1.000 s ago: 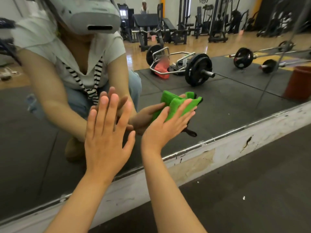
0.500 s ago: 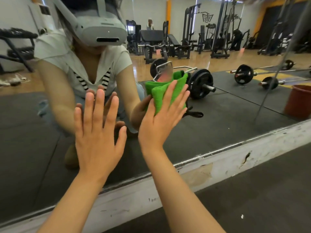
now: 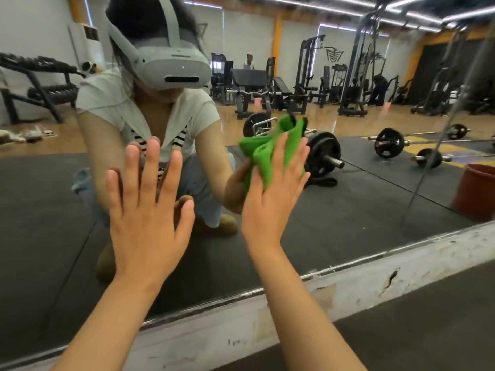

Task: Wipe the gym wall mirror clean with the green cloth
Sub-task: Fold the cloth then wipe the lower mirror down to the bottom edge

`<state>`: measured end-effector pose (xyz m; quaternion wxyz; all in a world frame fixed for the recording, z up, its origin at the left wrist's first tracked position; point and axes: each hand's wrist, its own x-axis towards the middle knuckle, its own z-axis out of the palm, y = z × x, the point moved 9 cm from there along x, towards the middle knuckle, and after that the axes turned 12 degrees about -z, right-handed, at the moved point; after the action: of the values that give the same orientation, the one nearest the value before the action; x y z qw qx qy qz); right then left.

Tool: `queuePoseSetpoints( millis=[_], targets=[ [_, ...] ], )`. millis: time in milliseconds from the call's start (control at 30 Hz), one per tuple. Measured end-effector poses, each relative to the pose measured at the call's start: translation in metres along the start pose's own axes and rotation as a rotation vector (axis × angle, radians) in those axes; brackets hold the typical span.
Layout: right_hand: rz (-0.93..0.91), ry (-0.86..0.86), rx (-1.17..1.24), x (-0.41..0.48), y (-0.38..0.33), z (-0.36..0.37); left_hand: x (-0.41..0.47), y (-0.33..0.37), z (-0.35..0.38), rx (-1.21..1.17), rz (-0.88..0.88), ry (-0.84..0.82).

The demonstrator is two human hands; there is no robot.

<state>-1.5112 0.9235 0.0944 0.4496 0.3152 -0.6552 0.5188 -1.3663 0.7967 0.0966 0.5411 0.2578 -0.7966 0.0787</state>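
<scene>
The wall mirror (image 3: pixel 361 210) fills most of the view and reflects a crouching person with a headset. My right hand (image 3: pixel 270 199) presses the bunched green cloth (image 3: pixel 278 145) flat against the glass with straight, spread fingers. The cloth shows above and between the fingers. My left hand (image 3: pixel 146 210) lies flat on the mirror to the left, fingers spread, holding nothing.
A chipped white sill (image 3: pixel 375 279) runs under the mirror's lower edge, with dark rubber floor (image 3: pixel 428 330) below it. In the reflection I see barbells, weight plates, gym machines and a red bucket (image 3: pixel 476 191) at the right.
My right hand has slid the green cloth upward on the glass. The view has tilted up, showing more of the reflected gym. My left hand stays flat on the mirror.
</scene>
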Motion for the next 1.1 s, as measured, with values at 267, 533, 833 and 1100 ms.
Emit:
queuePoseSetpoints(
  millis=[267, 533, 833, 1100],
  targets=[
    [-0.177, -0.159, 0.036, -0.016, -0.048, 0.02, 0.001, -0.001, 0.003, -0.001, -0.01, 0.013],
    [0.323, 0.03, 0.102, 0.033, 0.046, -0.031, 0.001, 0.004, 0.006, -0.004, -0.077, 0.022],
    [0.057, 0.03, 0.061, 0.083, 0.013, -0.026, 0.003, 0.006, 0.009, 0.009, -0.124, 0.07],
    [-0.638, -0.31, -0.078, 0.065, -0.051, 0.003, 0.001, 0.004, 0.011, -0.05, -0.115, 0.106]
  ],
)
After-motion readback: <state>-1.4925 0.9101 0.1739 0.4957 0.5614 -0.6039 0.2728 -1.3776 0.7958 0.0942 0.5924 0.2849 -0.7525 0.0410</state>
